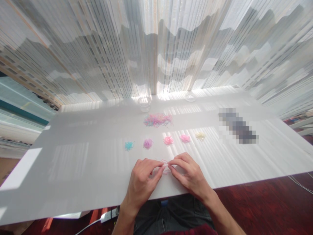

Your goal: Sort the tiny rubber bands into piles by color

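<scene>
The left hand point(144, 176) and the right hand point(188, 171) have fingertips nearly touching, each pinched narrow on thin pink bands point(164, 160). The bands look light, soft and stretchy – best held by one edge, gently, so they don't snap or spring off. Just past the fingers sit five little piles: blue point(129, 145), purple point(147, 143), two pinks, yellow point(200, 135). Farther out is a big mixed heap point(158, 120), then a clear tub point(144, 102). Under it all is a white table point(80, 137) with sun stripes – and behind, a see-through curtain point(146, 49).
</scene>
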Motion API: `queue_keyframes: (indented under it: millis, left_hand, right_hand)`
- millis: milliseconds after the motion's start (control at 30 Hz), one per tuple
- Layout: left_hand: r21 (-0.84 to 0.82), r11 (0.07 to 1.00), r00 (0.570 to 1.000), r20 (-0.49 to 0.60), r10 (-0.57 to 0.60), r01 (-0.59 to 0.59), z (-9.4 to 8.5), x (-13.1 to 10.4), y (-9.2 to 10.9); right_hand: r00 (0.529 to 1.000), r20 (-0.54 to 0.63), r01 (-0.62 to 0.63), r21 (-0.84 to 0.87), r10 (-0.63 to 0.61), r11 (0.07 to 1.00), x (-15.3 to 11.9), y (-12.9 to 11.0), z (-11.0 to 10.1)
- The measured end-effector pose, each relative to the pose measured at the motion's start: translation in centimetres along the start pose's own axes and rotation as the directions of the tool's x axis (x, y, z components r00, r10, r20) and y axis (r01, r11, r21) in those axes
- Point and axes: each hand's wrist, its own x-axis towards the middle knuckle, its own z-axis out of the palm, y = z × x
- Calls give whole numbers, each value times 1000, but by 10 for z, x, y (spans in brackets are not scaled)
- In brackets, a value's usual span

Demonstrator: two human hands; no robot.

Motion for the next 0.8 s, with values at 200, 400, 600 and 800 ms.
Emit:
queue_keyframes:
  millis: [200, 400, 600, 800]
  left_hand:
    - [-24, 1000, 1000, 15, 3, -3, 2, -1, 0]
    - [-1, 1000, 1000, -5, 15, -15, 3, 0, -1]
    - [34, 999, 1000, -16, 5, -5, 4, 1, -1]
    - [26, 1000, 1000, -29, 4, -3, 5, 1, -3]
  right_hand:
    - [999, -39, -22, -9, 21, 1000, 2, -1, 0]
    - [999, -21, -42, -16, 41, 999, 2, -1, 0]
    - [998, -24, -52, 0, 52, 999, 2, -2, -1]
    - [997, -11, -81, 7, 81, 997, 3, -4, -3]
